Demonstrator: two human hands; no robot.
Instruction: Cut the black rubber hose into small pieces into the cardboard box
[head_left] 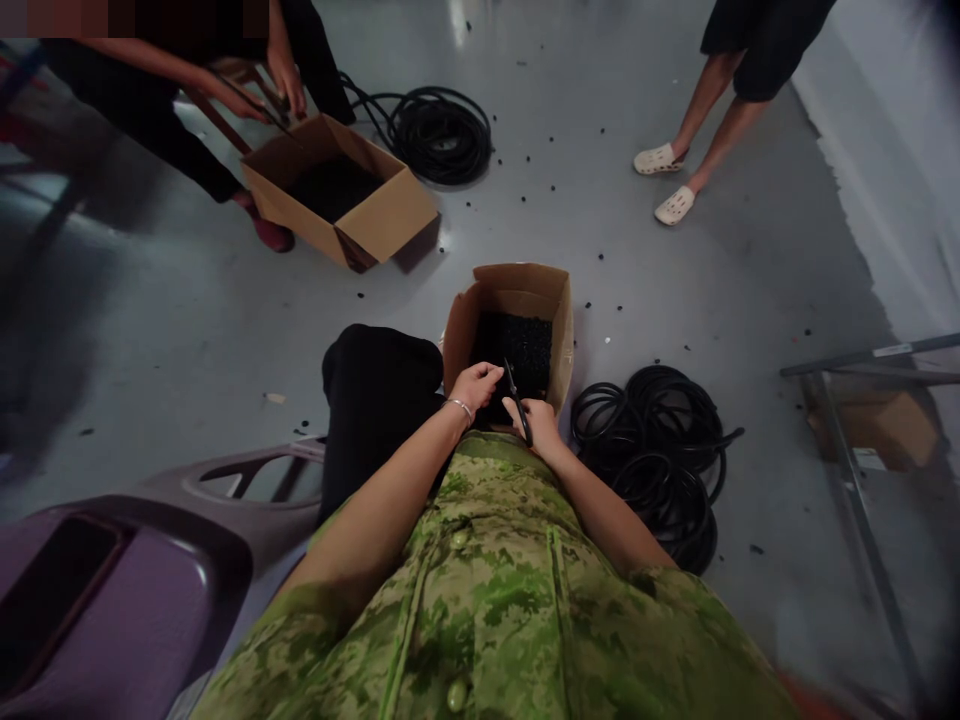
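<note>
Over a cardboard box (pixel 562 340) in front of my lap, my right hand (pixel 538 422) is closed round a pair of black scissors (pixel 517 402), blades pointing up and away from me. Just left of the blades, my left hand (pixel 477 388) is closed in a pinch, with a bracelet on its wrist. What its fingertips hold is too dark to make out. Inside the box lie many small black pieces (pixel 529 345). Coils of black hose (pixel 652 430) lie on the floor to the right of the box, near my right forearm.
At the upper left a seated person's hands (pixel 285 85) work over a larger cardboard box (pixel 397 215), beside another black hose coil (pixel 442 135). Another person's legs (pixel 712 140) stand upper right. Small black bits dot the floor. A metal frame (pixel 855 470) is right, a purple chair (pixel 150 590) left.
</note>
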